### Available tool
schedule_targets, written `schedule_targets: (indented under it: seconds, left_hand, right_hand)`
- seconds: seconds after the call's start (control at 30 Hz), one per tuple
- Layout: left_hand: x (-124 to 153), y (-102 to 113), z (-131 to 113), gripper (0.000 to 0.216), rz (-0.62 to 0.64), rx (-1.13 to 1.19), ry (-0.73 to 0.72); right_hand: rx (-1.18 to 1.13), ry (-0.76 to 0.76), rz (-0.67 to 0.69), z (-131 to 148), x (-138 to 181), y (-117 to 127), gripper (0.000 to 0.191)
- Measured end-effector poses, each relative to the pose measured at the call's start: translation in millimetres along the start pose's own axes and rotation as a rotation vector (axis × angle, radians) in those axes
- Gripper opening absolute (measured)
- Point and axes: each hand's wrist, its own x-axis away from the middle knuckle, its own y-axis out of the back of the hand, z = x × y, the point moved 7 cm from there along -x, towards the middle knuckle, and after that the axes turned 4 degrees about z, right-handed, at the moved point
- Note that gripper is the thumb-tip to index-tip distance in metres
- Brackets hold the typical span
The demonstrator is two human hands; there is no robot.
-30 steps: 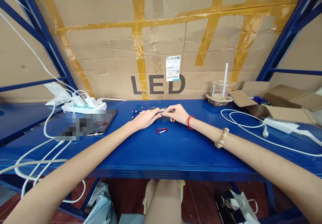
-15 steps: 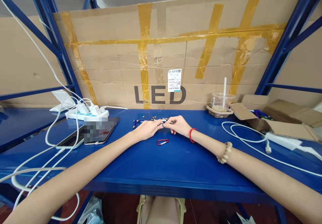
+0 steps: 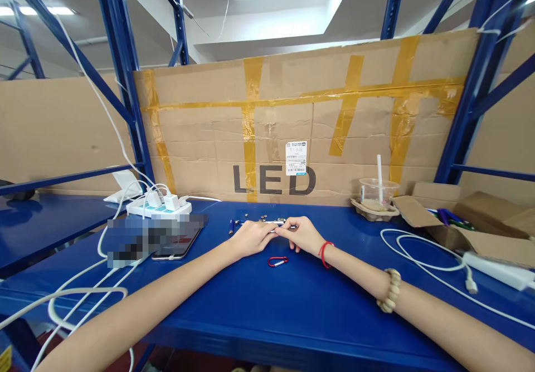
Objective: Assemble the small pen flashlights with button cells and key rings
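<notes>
Both my hands rest far out on the blue bench top (image 3: 292, 311). My left hand (image 3: 252, 237) and my right hand (image 3: 304, 234) meet fingertip to fingertip, pinched on a small silvery metal piece (image 3: 279, 226) that I cannot identify. A red carabiner clip (image 3: 277, 261) lies on the bench just in front of my hands. Several small dark metal parts (image 3: 251, 219) are scattered behind my fingers. My right arm wears a red string and a bead bracelet.
A white power strip (image 3: 159, 207) with plugs and cables sits at the left, a dark phone (image 3: 178, 245) beside it. A plastic cup with a straw (image 3: 378, 191), an open cardboard box (image 3: 455, 224) and a white cable (image 3: 422, 258) are at the right. Taped cardboard marked LED backs the bench.
The view has tilted upward, showing the ceiling and lights; the bench and my hands sit lower in the picture. My hands keep the same pinch together.
</notes>
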Motion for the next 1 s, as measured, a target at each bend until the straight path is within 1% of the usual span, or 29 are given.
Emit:
schedule_targets:
  seconds: [0.13,0.33,0.47,0.73,1.0]
  left_hand:
    - [-0.2,-1.4,2.7,0.027,-0.023,-0.01,0.011]
    - [-0.3,-2.4,3.7,0.029,-0.003,-0.023,0.015]
    - [-0.5,0.0,2.1,0.031,-0.027,-0.012,0.006]
    - [-2.9,-3.9,7.0,0.027,-0.015,0.036,0.013]
    - [-4.7,0.3,8.5,0.027,-0.039,-0.002,0.108]
  right_hand:
    - [0.016,0.02,-0.004,0.4,-1.5,0.0,0.029]
    - [0.015,-0.003,-0.013,-2.3,-2.0,-0.7,0.029]
    - [-0.021,-0.009,-0.007,-3.5,-1.8,-0.7,0.029]
    - [-0.093,-0.042,0.003,-7.0,-3.4,0.3,0.033]
    - [-0.098,0.013,-0.017,-4.9,-5.4,0.1,0.036]
